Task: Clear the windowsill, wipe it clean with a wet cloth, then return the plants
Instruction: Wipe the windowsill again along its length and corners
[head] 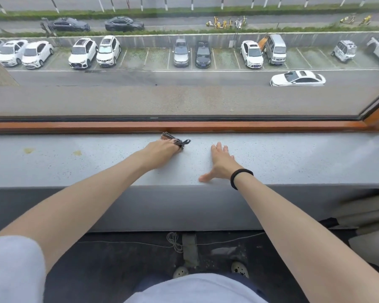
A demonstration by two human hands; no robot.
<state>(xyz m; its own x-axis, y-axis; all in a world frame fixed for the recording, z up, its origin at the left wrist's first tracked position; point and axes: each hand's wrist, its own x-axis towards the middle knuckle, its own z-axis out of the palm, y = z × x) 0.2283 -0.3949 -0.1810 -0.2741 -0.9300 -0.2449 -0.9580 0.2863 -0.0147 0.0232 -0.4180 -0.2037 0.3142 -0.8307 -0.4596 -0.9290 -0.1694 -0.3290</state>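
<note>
A pale grey speckled stone windowsill (293,158) runs the whole width of the view. An orange-brown wooden window frame (249,127) bounds it at the back, and at the front it ends in a straight edge that drops to a darker grey wall face.

The left hand (162,148) is at the back of the sill, close to the frame. Its fingers are curled down around a bunched black-and-white patterned cloth (183,142) and press it to the stone. One end of the cloth pokes out towards the frame and another to the right of the knuckles.

The right hand (221,162) lies flat and open just beside it, well apart from the cloth. Its fingers are straight and point at the window, and its thumb is spread out near the front edge. A black elastic band (241,177) sits round that wrist.

Grey stone shows on either side of the hands out to both picture edges (the right end meets the frame's corner). Far to the left are two small yellowish stains (29,150), one nearer the middle (77,152).

Below, a thin pale cable (173,241) loops on the dark floor.
</note>
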